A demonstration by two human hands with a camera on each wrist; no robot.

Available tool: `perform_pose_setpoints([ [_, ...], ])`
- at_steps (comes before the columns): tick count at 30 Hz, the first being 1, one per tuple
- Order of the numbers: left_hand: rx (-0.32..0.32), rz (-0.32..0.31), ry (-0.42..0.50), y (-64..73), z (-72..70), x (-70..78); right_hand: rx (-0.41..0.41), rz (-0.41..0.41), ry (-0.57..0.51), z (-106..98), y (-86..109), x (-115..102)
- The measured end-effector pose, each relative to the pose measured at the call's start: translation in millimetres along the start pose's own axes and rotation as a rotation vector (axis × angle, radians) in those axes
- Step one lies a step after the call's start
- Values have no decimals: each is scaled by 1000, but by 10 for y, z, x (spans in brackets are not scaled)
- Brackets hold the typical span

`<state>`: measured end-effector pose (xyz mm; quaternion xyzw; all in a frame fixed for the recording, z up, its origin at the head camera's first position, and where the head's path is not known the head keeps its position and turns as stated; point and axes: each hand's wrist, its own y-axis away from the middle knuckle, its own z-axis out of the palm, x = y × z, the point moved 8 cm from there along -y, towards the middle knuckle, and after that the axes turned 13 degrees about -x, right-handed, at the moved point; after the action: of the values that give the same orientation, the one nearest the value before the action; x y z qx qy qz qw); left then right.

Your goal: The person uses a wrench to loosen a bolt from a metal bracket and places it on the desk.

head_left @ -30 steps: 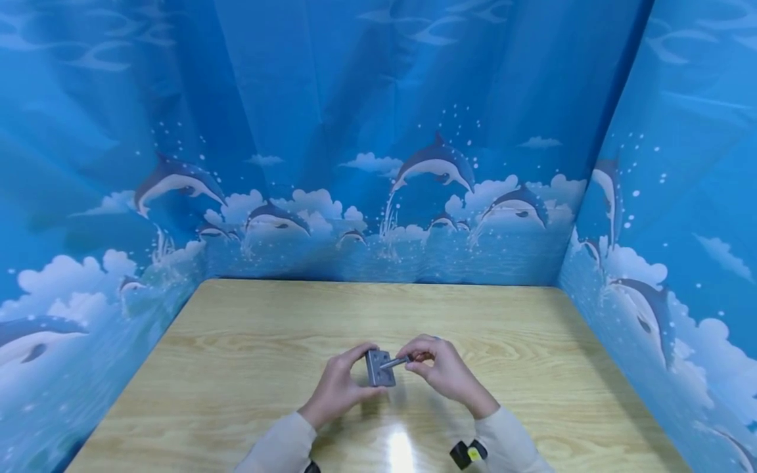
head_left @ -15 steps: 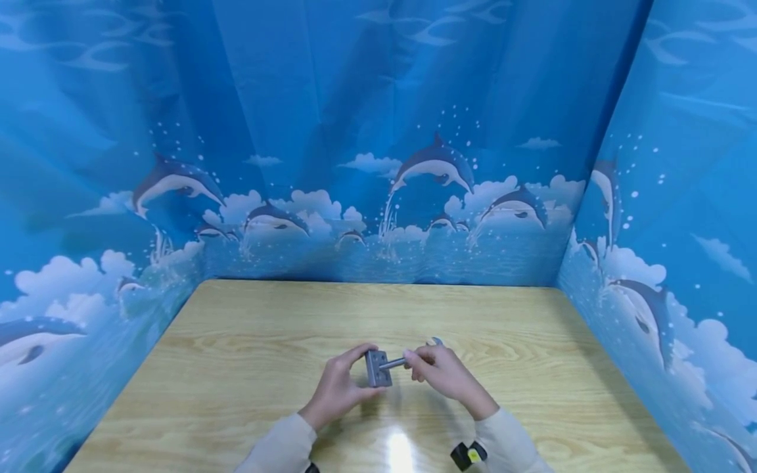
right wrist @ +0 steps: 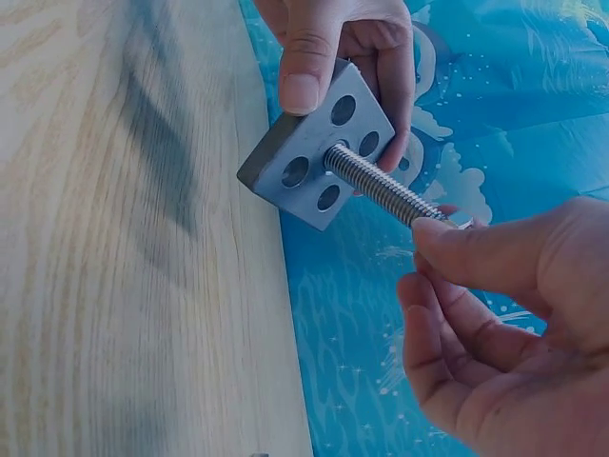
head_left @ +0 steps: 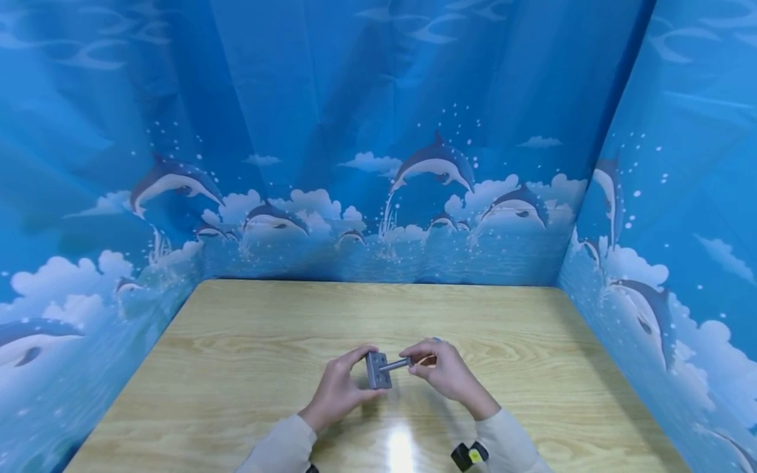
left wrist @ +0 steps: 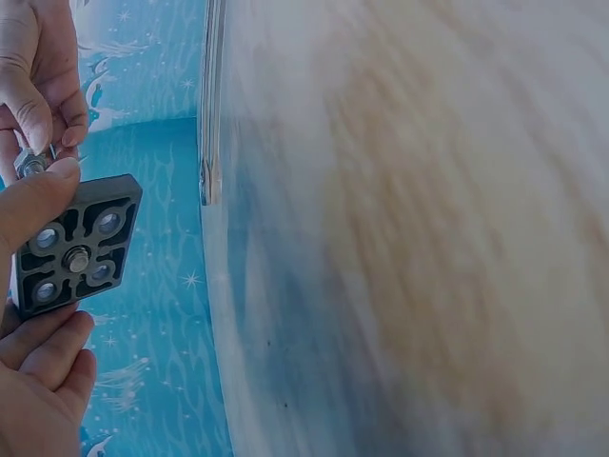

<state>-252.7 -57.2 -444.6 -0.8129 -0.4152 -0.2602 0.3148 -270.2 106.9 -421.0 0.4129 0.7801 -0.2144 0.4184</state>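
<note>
A square grey plate [head_left: 375,370] with round holes is held above the table in the head view. My left hand [head_left: 340,389] grips it by opposite edges, thumb on one side and fingers on the other. A silver threaded bolt [right wrist: 381,183] stands in the plate's centre hole, most of its thread showing in the right wrist view. My right hand [head_left: 442,371] pinches the bolt's outer end between thumb and fingers, partly covering the head. From the left wrist view, the ribbed back of the plate [left wrist: 62,233] shows the bolt's tip [left wrist: 76,259] at its centre.
The light wood-grain table [head_left: 266,328] lies beneath both hands. Blue dolphin-print curtains [head_left: 331,164] enclose its back and sides. A black device with a yellow spot [head_left: 470,455] is at the right wrist.
Around the bolt's head my right fingers curled in, then extended again into a fresh pinch. My left hand and the plate stay almost in place.
</note>
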Motion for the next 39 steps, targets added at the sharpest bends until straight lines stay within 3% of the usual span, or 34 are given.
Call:
perform_pose_setpoints([
  [5, 7, 19, 1, -16, -17, 21, -12, -12, 14, 4, -12, -7],
  [9, 1, 20, 8, -27, -21, 31, -9, 69, 89, -3, -10, 56],
  [14, -11, 21, 13, -33, -20, 47, -8, 146, 78, -12, 1, 120],
  [22, -6, 13, -11, -23, -15, 48, -21, 33, 100, -20, 6, 24],
  [30, -23, 5, 1, -23, -14, 49, -11, 6, 81, -31, 24, -1],
  [39, -6, 15, 11, -7, -26, 69, -58, 100, 68, 29, 19, 114],
])
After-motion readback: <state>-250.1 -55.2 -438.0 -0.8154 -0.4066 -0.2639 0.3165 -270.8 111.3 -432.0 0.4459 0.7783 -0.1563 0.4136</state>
